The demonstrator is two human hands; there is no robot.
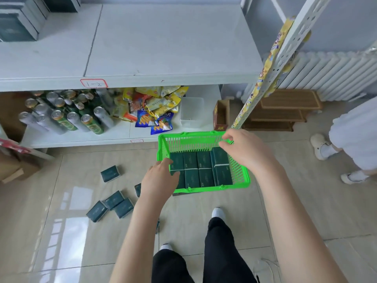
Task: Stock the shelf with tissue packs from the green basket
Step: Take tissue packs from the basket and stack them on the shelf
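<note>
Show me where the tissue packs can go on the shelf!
The upper shelf is bare from the dark boxes at its back left across to the slotted post on the right. The lower shelf is crowded: cans, snack bags, a clear tub; only its front strip is bare.

— What can't you make out around the green basket [193,142]?
— Its near-left corner is under the left hand [159,180]. I can't tell whether the fingers grip a tissue pack [177,161] there. The print on the packs is too small to read.
— And left of the basket?
— One floor pack [138,189] is half behind the wrist. Far right of the basket, a second person [355,135] is cut off by the edge.
</note>
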